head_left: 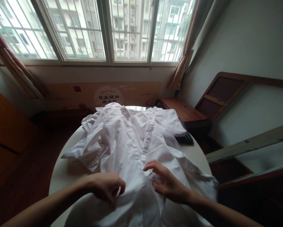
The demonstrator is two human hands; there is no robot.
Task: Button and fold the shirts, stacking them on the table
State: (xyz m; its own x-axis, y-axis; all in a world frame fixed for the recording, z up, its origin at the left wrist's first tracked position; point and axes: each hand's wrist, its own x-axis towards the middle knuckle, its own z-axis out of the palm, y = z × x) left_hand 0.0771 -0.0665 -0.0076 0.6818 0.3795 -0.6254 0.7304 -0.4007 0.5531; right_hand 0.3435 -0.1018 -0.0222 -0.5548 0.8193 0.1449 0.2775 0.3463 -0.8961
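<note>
A white button-up shirt (122, 151) lies spread on a round, pale table (57, 179), its button placket running down the middle and partly unfastened toward the collar. The left sleeve side is bunched and creased. Over the lower left part of the shirt is my left hand (108, 187), fingers curved downward with a gap between thumb and forefinger. My right hand (166, 181) hovers at or touches the fabric just right of the placket, its fingers bent and apart. Nothing shows gripped in either hand.
Dark striped cloth (186, 137) lies partly under the shirt at the table's right edge. Behind stand a low wooden bench (183, 108) and a printed orange board (84, 93) below a barred window (129, 31). A wooden rail (252, 143) runs along the right.
</note>
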